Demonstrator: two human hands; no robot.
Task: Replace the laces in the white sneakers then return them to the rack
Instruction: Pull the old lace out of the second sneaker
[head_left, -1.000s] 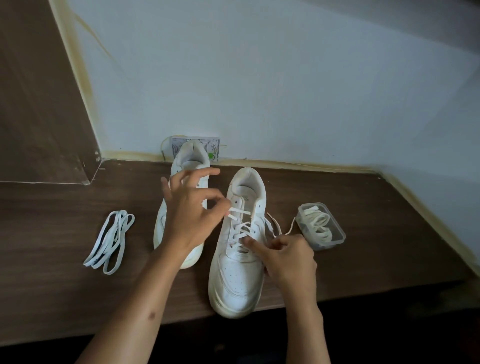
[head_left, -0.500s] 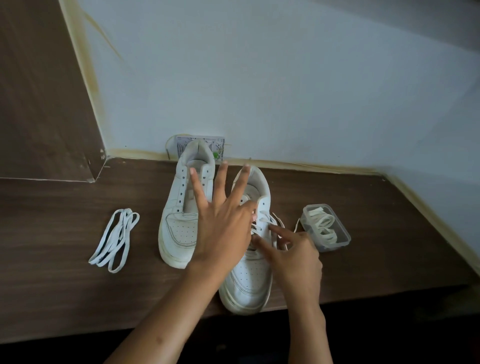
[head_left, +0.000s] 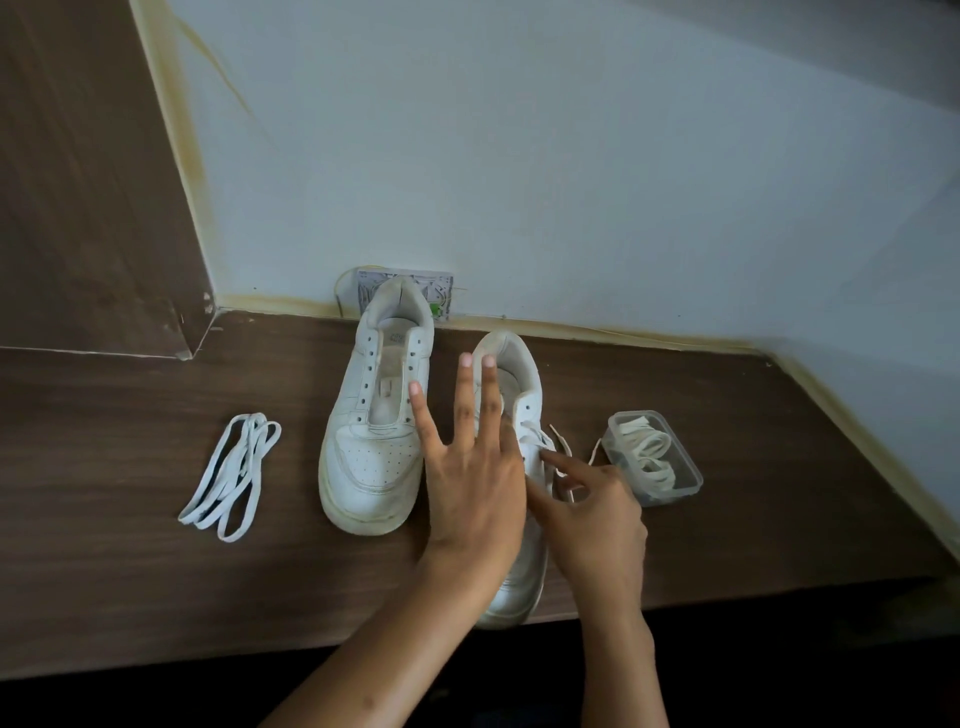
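Two white sneakers are stood on a brown wooden shelf (head_left: 727, 519), toes toward the camera. The left sneaker (head_left: 371, 441) is unlaced, its eyelets bare. The right sneaker (head_left: 524, 415) is partly laced and largely covered by both hands. The left hand (head_left: 470, 483) is laid over it with three fingers spread straight; whether its thumb and forefinger pinch the lace (head_left: 540, 439) cannot be told. The right hand (head_left: 592, 514) is loosely curled, its forefinger touching the lace. A loose lace bundle (head_left: 231, 475) lies well left of the sneakers. A clear box (head_left: 652, 457) holding coiled laces is set just right.
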